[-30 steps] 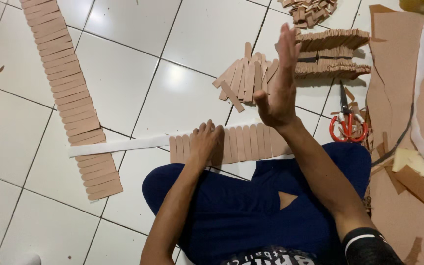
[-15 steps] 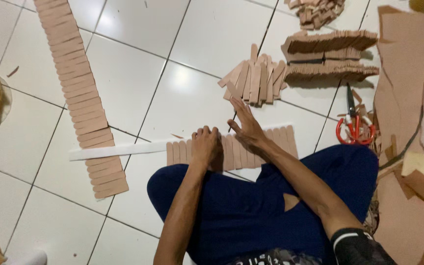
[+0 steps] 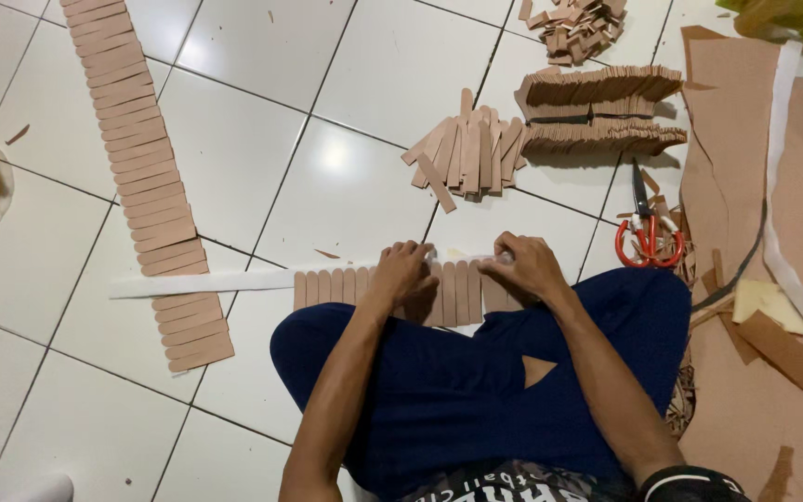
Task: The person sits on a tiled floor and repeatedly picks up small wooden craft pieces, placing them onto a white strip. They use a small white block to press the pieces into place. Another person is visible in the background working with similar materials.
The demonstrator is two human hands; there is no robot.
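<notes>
Both hands press down on the row of strips (image 3: 448, 293), which lies on the floor just before the knees: the left hand (image 3: 404, 271) has its fingers bent and flat on the middle of the row, the right hand (image 3: 524, 265) pinches the far edge of one strip at the right end, so this grip is closed on that strip and the left one only pushes. The strips are glued side by side on a long white tape (image 3: 206, 281) that runs away to the left. I think a strip can go on tilted, or leave a gap, if the right hand slides while pressing; the tape can also wrinkle, because its free end is thin and loose. The strips look like brown cardboard, matte, narrow and with rounded ends. Far from the hands lies a loose pile (image 3: 465, 153), behind it tied bundles (image 3: 597, 112). Red scissors (image 3: 648, 232) lie at the right, near big cardboard sheets (image 3: 745, 130). A finished band (image 3: 146, 181) crosses the glossy white tiles (image 3: 234, 139) at the left.
</notes>
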